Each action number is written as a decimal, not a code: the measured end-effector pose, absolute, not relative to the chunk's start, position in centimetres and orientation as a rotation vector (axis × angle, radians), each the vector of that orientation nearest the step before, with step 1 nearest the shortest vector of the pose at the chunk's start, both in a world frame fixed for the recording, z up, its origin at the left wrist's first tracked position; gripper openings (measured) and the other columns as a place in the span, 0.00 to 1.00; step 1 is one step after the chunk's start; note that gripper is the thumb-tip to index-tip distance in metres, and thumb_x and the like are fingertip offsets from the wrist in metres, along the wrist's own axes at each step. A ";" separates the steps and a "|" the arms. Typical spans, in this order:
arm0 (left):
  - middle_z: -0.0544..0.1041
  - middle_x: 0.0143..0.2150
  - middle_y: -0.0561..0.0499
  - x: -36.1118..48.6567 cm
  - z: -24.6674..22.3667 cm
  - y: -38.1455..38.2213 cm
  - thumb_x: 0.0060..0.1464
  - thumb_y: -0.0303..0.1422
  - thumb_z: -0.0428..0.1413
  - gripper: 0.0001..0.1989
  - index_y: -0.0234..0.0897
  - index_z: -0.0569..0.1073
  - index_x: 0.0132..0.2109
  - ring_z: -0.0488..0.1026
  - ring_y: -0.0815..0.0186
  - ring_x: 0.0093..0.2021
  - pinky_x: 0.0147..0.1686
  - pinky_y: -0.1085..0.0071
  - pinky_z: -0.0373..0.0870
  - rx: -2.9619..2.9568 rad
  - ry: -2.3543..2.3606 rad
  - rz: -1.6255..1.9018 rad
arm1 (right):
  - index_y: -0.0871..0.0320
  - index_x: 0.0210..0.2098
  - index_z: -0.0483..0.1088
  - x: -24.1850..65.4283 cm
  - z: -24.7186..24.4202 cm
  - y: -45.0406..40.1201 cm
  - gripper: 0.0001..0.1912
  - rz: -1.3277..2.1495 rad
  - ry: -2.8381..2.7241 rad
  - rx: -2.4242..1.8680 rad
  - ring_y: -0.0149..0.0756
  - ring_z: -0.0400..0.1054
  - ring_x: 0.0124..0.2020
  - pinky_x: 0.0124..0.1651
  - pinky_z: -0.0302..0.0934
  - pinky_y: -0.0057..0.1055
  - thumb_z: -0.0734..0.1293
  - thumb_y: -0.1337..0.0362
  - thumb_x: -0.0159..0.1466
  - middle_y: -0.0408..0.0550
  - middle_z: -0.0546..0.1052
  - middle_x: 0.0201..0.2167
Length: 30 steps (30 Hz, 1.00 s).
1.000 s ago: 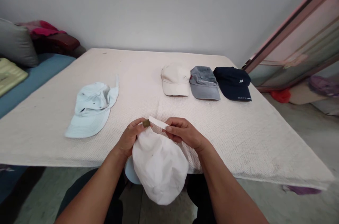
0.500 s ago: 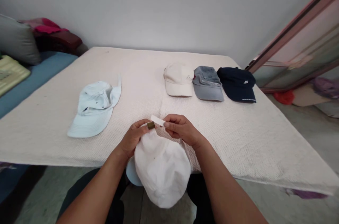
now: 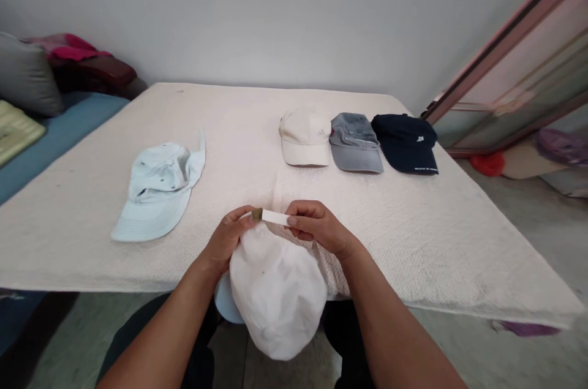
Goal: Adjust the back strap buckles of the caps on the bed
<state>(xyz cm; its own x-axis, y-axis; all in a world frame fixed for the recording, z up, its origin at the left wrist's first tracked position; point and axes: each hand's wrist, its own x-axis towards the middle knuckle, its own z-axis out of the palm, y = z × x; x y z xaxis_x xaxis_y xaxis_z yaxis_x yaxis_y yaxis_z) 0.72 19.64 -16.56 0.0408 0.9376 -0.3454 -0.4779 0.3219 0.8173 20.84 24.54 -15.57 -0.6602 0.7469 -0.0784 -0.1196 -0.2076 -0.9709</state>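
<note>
A white cap [image 3: 278, 291] hangs at the table's front edge, its crown toward me and its pale blue brim [image 3: 228, 302] low on the left. My left hand [image 3: 225, 237] is closed on the cap's back edge beside a brass-coloured buckle [image 3: 256, 214]. Between thumb and fingers, my right hand [image 3: 319, 226] pinches the white strap [image 3: 275, 217]. The strap's free end meets the buckle; whether it has entered it I cannot tell. Left of my hands lies a light blue cap [image 3: 156, 187], with its own strap loose and sticking up.
Toward the back right, a cream cap [image 3: 305, 136], a grey cap [image 3: 355, 143] and a navy cap [image 3: 405, 143] sit in a row on the cloth-covered table [image 3: 239, 132]. A wall stands behind. At far left is a grey cushion [image 3: 27, 76].
The strap's end has come down from above the buckle to level with it, and the strap now lies nearly straight. Both hands keep their hold. The view has shifted slightly.
</note>
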 end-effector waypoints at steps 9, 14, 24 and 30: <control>0.75 0.25 0.54 0.7 -16.5 19.6 0.45 0.31 0.62 0.06 0.35 0.77 0.32 0.68 0.74 0.22 0.22 0.79 0.62 0.655 0.975 1.143 | 0.60 0.26 0.68 21.2 -15.8 24.9 0.08 1.813 -1.456 -0.818 0.23 0.51 0.17 0.20 0.43 0.23 0.66 0.63 0.59 0.37 0.63 0.16; 0.75 0.24 0.56 0.4 -17.2 19.7 0.43 0.31 0.63 0.06 0.37 0.76 0.32 0.67 0.74 0.21 0.22 0.79 0.62 0.596 1.007 1.163 | 0.60 0.26 0.69 21.0 -15.5 24.7 0.08 1.831 -1.525 -0.805 0.23 0.53 0.18 0.21 0.45 0.23 0.67 0.63 0.58 0.39 0.65 0.18; 0.71 0.21 0.57 0.5 -16.5 19.6 0.44 0.32 0.63 0.06 0.36 0.75 0.30 0.64 0.76 0.18 0.19 0.80 0.59 0.621 0.994 1.072 | 0.61 0.29 0.70 21.1 -15.7 24.7 0.10 1.863 -1.553 -0.749 0.23 0.54 0.19 0.20 0.46 0.23 0.67 0.59 0.59 0.39 0.64 0.19; 0.71 0.21 0.57 0.6 -16.7 19.6 0.42 0.32 0.65 0.07 0.36 0.76 0.30 0.65 0.75 0.18 0.19 0.80 0.59 0.606 0.991 1.060 | 0.61 0.30 0.70 21.2 -15.9 24.6 0.09 1.925 -1.484 -0.691 0.22 0.52 0.18 0.20 0.45 0.22 0.68 0.60 0.60 0.37 0.62 0.18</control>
